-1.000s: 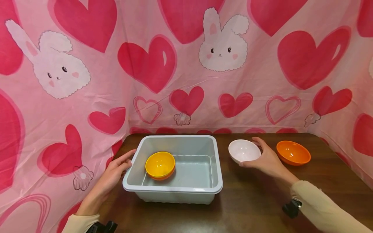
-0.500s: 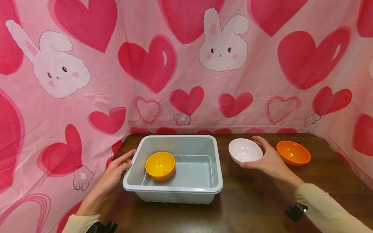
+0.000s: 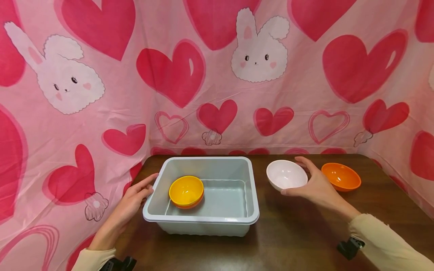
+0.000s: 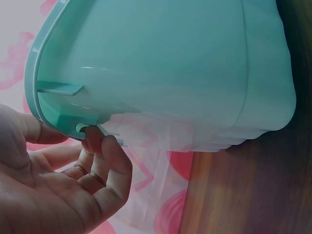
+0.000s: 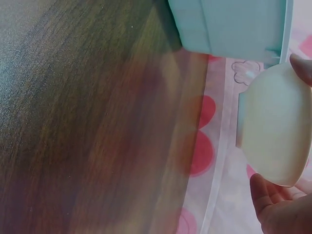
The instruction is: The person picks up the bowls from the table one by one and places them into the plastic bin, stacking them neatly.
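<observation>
My right hand (image 3: 317,188) grips a small white bowl (image 3: 286,175) by opposite sides, thumb on the near side and fingers at the far side. In the right wrist view the white bowl (image 5: 278,124) is seen from its side, with its foot off the tabletop. The left hand (image 3: 133,197) holds the left rim of a grey plastic basin (image 3: 203,219). Seen from the left wrist, thumb and curled fingers pinch the rim of the basin (image 4: 170,63). A yellow bowl (image 3: 186,190) sits in the basin's left half, with an orange bowl (image 3: 190,206) showing beneath it.
On the table at the right, behind my right hand, stands another orange bowl (image 3: 341,177). The brown wooden table (image 3: 288,241) ends at a pink curtain (image 3: 217,86) printed with hearts and rabbits, which hangs at the back and both sides.
The right hand and the white bowl have shifted slightly to the right and come a little nearer to the camera. My left hand, the basin and the other bowls have stayed put.
</observation>
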Tool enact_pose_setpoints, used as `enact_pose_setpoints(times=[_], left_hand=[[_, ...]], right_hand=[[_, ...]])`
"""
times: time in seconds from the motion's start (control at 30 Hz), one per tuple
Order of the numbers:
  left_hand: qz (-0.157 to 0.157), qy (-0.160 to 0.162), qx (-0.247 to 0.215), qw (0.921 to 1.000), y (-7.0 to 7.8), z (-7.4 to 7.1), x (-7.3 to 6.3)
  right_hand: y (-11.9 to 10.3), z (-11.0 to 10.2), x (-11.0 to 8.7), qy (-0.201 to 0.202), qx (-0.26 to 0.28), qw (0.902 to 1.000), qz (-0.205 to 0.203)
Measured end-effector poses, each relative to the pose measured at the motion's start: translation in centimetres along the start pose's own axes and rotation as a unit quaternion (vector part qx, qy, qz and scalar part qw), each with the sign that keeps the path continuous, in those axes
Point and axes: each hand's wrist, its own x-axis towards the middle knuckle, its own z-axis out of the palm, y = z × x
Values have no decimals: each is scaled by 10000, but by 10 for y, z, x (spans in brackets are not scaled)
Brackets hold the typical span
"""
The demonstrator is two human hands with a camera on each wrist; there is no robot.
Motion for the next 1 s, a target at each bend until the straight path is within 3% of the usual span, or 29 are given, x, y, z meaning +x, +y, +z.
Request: enact_pose_setpoints(times=[1.0], left_hand=[[204, 69, -125, 9997, -1, 1, 1]], right_hand=[[-18, -13, -16, 14, 95, 9992, -394]])
